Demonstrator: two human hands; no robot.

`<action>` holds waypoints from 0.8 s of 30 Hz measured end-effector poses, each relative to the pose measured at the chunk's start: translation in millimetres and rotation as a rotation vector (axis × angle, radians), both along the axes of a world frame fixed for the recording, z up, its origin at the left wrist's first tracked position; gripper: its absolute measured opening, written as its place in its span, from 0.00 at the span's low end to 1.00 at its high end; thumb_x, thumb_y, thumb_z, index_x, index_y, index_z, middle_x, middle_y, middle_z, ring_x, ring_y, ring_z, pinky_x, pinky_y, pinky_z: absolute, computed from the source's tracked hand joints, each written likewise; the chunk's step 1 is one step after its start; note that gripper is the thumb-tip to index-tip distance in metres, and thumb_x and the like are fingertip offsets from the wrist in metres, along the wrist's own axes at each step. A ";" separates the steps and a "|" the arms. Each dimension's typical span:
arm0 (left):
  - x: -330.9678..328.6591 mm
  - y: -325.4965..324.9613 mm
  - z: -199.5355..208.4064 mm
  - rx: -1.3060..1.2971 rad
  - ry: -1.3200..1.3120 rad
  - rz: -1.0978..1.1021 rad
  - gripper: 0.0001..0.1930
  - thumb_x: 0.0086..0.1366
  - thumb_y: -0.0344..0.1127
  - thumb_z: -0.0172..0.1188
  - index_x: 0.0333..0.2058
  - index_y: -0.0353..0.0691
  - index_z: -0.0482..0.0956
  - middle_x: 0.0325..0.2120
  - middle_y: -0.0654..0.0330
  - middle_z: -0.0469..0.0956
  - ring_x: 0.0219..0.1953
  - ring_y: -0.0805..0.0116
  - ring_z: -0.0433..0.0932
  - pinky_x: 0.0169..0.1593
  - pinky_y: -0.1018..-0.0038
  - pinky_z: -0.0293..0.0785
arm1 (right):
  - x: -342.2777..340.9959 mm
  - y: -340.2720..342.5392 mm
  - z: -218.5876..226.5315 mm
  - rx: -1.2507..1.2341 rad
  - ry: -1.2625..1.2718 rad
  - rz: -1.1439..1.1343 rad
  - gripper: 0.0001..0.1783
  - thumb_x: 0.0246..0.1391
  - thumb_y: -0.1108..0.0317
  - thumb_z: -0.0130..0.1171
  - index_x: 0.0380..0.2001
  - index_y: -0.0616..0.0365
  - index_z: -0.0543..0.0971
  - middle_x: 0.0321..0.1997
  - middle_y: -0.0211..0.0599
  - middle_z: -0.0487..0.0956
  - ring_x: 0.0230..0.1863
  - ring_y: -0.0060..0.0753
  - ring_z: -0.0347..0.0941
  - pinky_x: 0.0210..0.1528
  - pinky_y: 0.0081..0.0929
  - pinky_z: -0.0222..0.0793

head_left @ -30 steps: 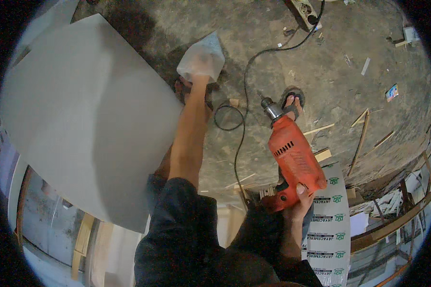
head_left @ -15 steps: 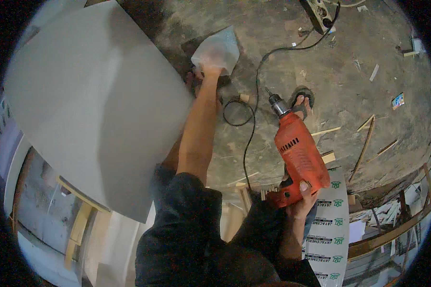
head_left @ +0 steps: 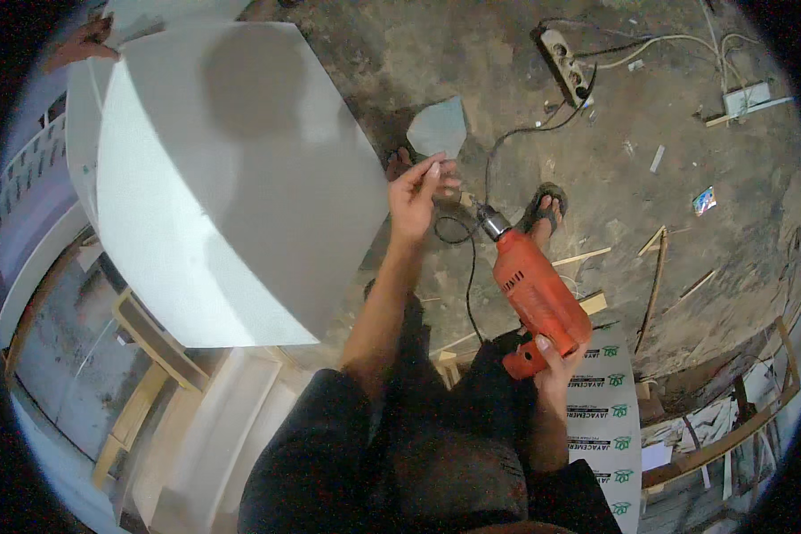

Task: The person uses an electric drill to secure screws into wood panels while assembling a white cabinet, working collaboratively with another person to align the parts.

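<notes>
Left hand [head_left: 421, 193] withdrawn from bag [head_left: 437, 128]; stained floor [head_left: 616, 198] holds wood scraps [head_left: 594, 303].

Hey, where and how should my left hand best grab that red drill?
Likely the front of the drill, just behind the metal chuck, with the left hand coming from the left: the body is broad there, the chuck end points forward and leftward, and the right hand holds the rear.

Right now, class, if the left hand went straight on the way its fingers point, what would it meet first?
Likely the pale plastic bag just beyond the left hand, though depth is unclear.
</notes>
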State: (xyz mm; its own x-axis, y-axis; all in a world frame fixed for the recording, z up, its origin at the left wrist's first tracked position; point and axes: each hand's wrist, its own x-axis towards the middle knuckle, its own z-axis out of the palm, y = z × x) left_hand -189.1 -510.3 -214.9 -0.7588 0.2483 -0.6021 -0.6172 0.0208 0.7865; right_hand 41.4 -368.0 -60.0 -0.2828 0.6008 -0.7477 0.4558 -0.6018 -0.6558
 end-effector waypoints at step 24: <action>-71.0 14.2 580.5 1.140 -0.075 0.528 0.07 0.63 0.41 0.52 0.37 0.49 0.72 0.32 0.69 0.75 0.42 0.69 0.73 0.53 0.64 0.66 | -82.0 19.8 377.5 0.041 0.787 0.271 0.49 0.28 0.65 0.72 0.56 0.62 0.58 0.53 0.40 0.68 0.55 0.39 0.65 0.58 0.38 0.60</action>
State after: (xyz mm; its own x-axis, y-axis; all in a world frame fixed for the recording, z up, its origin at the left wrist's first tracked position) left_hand -260.1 -496.0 365.6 -0.8972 0.3320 -0.2912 -0.3873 -0.9084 0.1573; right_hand -40.5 -348.2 317.5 -0.8527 0.4589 -0.2497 -0.0195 -0.5056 -0.8625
